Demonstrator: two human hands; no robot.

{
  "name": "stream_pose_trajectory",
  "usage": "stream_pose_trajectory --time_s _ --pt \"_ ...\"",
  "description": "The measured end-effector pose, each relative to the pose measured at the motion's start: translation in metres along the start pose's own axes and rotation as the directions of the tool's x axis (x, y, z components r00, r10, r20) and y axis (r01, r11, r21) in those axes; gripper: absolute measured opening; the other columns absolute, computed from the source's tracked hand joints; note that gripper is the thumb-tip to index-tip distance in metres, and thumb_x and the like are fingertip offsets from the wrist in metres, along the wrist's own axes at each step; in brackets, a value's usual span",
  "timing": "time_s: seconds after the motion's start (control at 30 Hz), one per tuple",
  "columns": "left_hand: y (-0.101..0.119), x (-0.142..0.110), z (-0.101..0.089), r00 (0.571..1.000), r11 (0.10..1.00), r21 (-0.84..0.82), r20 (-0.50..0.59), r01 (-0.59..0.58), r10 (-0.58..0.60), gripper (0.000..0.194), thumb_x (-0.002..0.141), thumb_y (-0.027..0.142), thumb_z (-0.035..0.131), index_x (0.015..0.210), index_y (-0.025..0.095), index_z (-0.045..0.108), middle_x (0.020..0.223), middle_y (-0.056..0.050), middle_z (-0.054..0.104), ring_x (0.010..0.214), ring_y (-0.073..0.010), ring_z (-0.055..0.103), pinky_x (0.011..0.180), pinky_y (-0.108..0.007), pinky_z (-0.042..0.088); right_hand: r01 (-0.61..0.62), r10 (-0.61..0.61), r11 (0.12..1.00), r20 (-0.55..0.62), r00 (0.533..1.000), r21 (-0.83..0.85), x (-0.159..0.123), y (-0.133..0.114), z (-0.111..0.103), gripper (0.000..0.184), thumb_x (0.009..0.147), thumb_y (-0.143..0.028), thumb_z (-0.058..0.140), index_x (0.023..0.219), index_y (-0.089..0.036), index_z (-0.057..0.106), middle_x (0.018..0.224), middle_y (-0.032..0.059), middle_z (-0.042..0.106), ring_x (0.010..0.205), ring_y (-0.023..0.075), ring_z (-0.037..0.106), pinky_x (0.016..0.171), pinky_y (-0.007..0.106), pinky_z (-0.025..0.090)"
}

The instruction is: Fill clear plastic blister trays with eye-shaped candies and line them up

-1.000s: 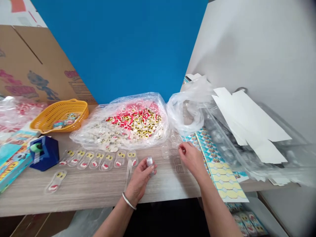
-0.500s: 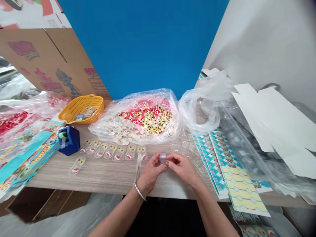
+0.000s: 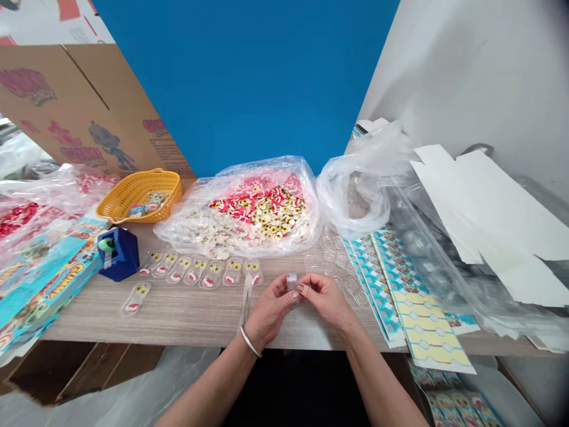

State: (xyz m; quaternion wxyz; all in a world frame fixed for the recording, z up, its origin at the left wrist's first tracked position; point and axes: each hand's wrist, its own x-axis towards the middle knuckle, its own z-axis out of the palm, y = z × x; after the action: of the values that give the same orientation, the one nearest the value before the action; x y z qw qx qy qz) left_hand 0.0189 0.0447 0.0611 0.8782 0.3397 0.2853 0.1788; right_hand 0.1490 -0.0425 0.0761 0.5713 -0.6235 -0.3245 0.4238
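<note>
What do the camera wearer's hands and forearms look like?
The left hand and right hand are ungloved. A thin, rounded, silver-coloured bangle circles the left wrist; nothing shows on the right wrist. Neither visible forearm has a sleeve.

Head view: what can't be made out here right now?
All in the head view:
Clear piece: partly covered by the left hand and right hand.
Carton: cut off by the left edge.
Items in the basket: too small to identify.
Packs below the table: cut off by the bottom edge.
</note>
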Motion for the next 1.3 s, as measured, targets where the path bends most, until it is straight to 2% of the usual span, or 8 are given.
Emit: stream_pose_trajectory --time_s 0.17,0.4,0.6,0.83,0.97,1.07,1.2,1.3 --pt "-0.001 0.001 -0.002 1.000 1.000 -0.004 0.010 -0.009 0.009 0.048 0.066 0.026 0.090 0.110 0.020 0.070 0.103 -0.005 0.069 0.095 -0.0177 0.062 0.088 -0.031 0.048 -0.010 0.010 1.000 -0.019 1.000 -0.003 0.002 0.005 0.001 0.028 0.081 -0.046 0.068 0.079 -0.018 0.069 0.070 0.0008 0.065 0.065 0.0150 0.056 0.063 0.028 0.046" --pt "0.002 0.002 -0.006 0.999 0.999 0.042 -0.031 -0.034 0.036 0.056 0.062 0.028 0.092 0.113 0.019 0.069 0.100 -0.005 0.069 0.089 -0.0169 0.061 0.082 -0.029 0.046 -0.007 0.010 0.999 0.066 0.998 -0.045 0.007 0.003 0.001 0.031 0.082 -0.049 0.067 0.081 -0.019 0.070 0.071 0.0016 0.066 0.068 0.0172 0.059 0.065 0.029 0.047" --pt "0.003 0.004 -0.013 0.992 0.989 0.109 -0.059 -0.101 0.108 0.063 0.057 0.027 0.095 0.114 0.020 0.069 0.108 -0.008 0.070 0.097 -0.0208 0.062 0.086 -0.032 0.046 0.016 -0.016 0.999 0.015 1.000 -0.030 0.016 0.002 0.006 0.034 0.081 -0.053 0.067 0.076 -0.019 0.067 0.068 0.0013 0.062 0.065 0.0169 0.056 0.064 0.029 0.046" --pt "0.010 -0.002 -0.012 0.996 0.996 0.014 0.015 -0.087 0.086 0.055 0.064 0.030 0.091 0.113 0.019 0.070 0.101 -0.007 0.069 0.089 -0.0174 0.061 0.080 -0.029 0.046 -0.001 -0.002 0.998 0.044 0.999 0.070 0.017 0.005 0.010 0.032 0.083 -0.050 0.068 0.075 -0.019 0.065 0.066 0.0004 0.060 0.064 0.0158 0.055 0.063 0.029 0.046" --pt "0.015 -0.005 -0.009 0.997 0.997 0.036 -0.017 -0.069 0.070 0.049 0.065 0.031 0.090 0.108 0.018 0.071 0.102 -0.008 0.069 0.091 -0.0190 0.062 0.080 -0.030 0.046 0.012 -0.014 0.998 0.016 1.000 0.065 0.019 0.003 0.010 0.032 0.082 -0.050 0.068 0.073 -0.019 0.065 0.065 -0.0002 0.057 0.064 0.0154 0.052 0.063 0.029 0.044" --pt "0.014 -0.004 -0.007 0.993 0.993 0.083 -0.077 -0.080 0.086 0.048 0.063 0.029 0.090 0.106 0.018 0.071 0.101 -0.007 0.070 0.090 -0.0187 0.061 0.077 -0.029 0.046 0.037 -0.037 0.999 0.025 0.999 0.001 0.019 0.001 0.016 0.030 0.083 -0.049 0.065 0.076 -0.020 0.065 0.067 0.0005 0.059 0.065 0.0167 0.053 0.063 0.029 0.044" --pt "0.012 -0.002 -0.006 0.985 0.987 0.136 -0.140 -0.084 0.103 0.043 0.064 0.028 0.088 0.103 0.018 0.071 0.098 -0.006 0.070 0.089 -0.0185 0.062 0.077 -0.027 0.046 0.109 -0.114 0.972 -0.012 0.993 -0.207 0.013 0.003 0.022 0.017 0.083 -0.038 0.060 0.079 -0.022 0.062 0.071 0.0007 0.062 0.066 0.0175 0.055 0.061 0.028 0.042" --pt "0.012 -0.003 -0.007 0.984 0.990 0.135 -0.166 -0.036 0.059 0.048 0.063 0.032 0.090 0.106 0.019 0.070 0.107 -0.008 0.070 0.096 -0.0215 0.064 0.080 -0.030 0.049 0.128 -0.170 0.921 -0.083 0.982 -0.368 0.010 0.000 0.009 0.013 0.086 -0.031 0.053 0.078 -0.022 0.058 0.070 0.0002 0.061 0.063 0.0169 0.055 0.059 0.028 0.041"
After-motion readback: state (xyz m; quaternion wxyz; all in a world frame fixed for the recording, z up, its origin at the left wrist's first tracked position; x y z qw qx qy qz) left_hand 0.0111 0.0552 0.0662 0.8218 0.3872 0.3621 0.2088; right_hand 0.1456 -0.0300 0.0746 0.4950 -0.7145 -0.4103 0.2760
